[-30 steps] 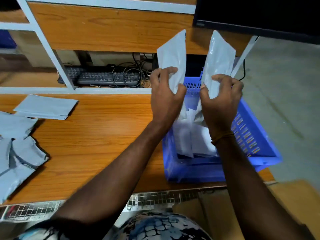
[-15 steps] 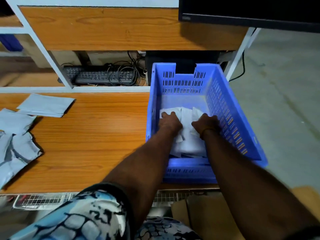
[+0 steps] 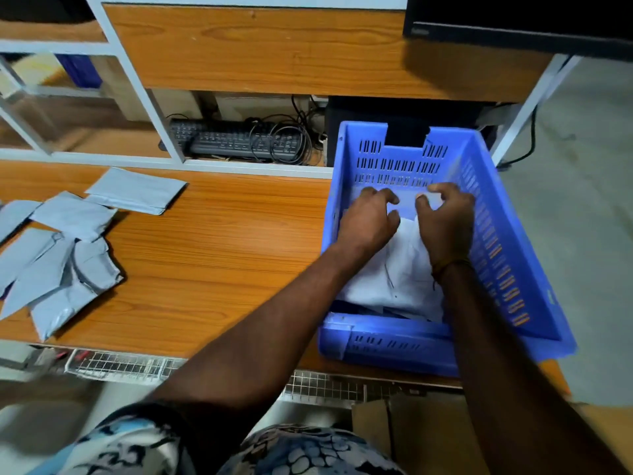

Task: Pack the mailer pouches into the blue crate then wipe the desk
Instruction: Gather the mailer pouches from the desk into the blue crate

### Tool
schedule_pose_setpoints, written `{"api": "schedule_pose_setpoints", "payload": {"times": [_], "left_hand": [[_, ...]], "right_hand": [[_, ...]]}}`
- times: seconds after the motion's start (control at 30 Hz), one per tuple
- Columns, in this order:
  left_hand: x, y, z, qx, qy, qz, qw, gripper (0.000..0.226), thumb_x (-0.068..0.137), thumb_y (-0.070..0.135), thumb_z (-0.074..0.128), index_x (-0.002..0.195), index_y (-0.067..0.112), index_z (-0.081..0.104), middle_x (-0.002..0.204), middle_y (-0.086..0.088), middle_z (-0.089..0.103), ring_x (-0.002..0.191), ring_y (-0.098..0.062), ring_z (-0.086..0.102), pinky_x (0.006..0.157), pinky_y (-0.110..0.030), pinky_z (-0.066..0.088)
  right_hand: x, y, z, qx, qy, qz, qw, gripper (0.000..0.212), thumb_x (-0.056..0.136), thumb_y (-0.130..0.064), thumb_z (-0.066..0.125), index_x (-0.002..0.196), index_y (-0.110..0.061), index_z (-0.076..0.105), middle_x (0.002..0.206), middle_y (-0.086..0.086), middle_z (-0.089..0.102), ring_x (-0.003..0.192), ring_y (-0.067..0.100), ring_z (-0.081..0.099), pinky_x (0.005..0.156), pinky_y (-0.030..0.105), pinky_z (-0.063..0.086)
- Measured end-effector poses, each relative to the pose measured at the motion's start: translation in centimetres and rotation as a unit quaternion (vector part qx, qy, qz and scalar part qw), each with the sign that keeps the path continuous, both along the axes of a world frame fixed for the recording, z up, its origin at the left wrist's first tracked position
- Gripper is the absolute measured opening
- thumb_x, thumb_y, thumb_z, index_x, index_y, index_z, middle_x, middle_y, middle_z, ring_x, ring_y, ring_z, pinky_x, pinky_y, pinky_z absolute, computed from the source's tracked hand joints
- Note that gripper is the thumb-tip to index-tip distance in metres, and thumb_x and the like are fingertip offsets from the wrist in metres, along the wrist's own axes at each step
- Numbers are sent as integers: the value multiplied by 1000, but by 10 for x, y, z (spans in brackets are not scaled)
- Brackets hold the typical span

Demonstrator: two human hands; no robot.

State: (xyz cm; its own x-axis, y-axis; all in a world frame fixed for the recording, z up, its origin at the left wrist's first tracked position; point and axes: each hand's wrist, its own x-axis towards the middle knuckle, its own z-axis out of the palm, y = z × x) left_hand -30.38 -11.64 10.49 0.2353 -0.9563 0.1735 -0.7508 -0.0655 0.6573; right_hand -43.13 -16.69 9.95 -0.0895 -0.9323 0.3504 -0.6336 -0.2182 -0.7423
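Crates: one blue crate (image 3: 507,255) is set on the right end of the counter (image 3: 219,255).
Pouches inside: a small pile of white mailer pouches (image 3: 404,269) is seen in the crate; the number cannot be told.
Pouches outside: about six loose grey pouches (image 3: 65,255) are spread on the counter's left side.
Hands: two are held inside the crate, above the pile.
Left hand (image 3: 368,219): fingers loosely bent, nothing held.
Right hand (image 3: 447,221): fingers loosely bent, nothing held.
Shelf behind: one keyboard (image 3: 236,142) is kept there.
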Motion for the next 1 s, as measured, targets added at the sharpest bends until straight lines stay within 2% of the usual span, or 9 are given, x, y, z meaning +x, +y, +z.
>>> {"api": "schedule_pose_setpoints", "payload": {"times": [0.07,0.13,0.27,0.43,0.5,0.63,0.7,0.8,1.0], "left_hand": [[14,26,16,-102,43,-14,994,24,89,17,61,112,16,68,114,-6,63,104,-20,59,90,-30,48],[34,58,31,-175,67,-1,982,20,89,14,60,108,15,69,107,-2,65,92,-13,59,79,-19,47],[90,127,31,-198,96,78,972,18,92,13,60,107,18,70,104,5,68,79,-10,62,66,-20,48],[168,212,5,-162,91,208,960,18,97,22,58,112,24,68,100,11,67,77,-6,61,64,-29,49],[187,235,-3,-151,96,247,952,18,98,25,57,113,26,67,99,13,67,73,-8,61,62,-33,49],[232,288,-14,-144,89,311,935,17,99,29,57,112,28,67,97,13,66,68,-8,60,57,-28,44],[255,311,-18,-138,97,341,925,16,98,28,58,111,28,68,94,14,66,69,-8,61,58,-29,45],[288,342,-22,-129,109,373,912,16,96,28,59,110,30,67,91,13,68,64,-5,62,55,-28,44],[350,391,-28,-106,120,398,903,19,97,26,58,113,26,67,92,12,67,55,0,57,51,-18,39]], "right_hand": [[10,13,16,-93,-46,28,994,20,85,-21,62,102,-14,68,102,10,64,95,20,58,77,17,40],[29,32,29,-128,-78,58,987,15,86,-17,62,100,-15,68,99,6,64,86,2,53,73,8,39],[82,77,36,-117,-104,169,973,17,89,-19,61,103,-16,69,98,6,64,84,-7,52,70,11,47],[162,138,33,-81,-93,328,937,17,90,-18,63,107,-18,67,101,1,61,83,4,59,68,10,46],[187,155,28,-67,-75,369,924,18,91,-21,63,109,-22,67,102,-3,59,80,7,61,68,14,48],[249,202,18,-29,-34,439,897,19,92,-28,63,111,-27,65,105,-6,58,71,10,63,67,26,52],[279,226,12,-8,-19,467,884,20,93,-29,62,112,-28,65,108,-5,57,71,12,63,67,36,54],[320,257,2,18,-8,496,868,19,92,-28,63,111,-30,64,110,-5,57,74,13,63,68,41,55],[388,302,-18,54,31,504,861,20,93,-30,63,113,-30,64,112,-3,57,78,11,62,69,34,56]]}}
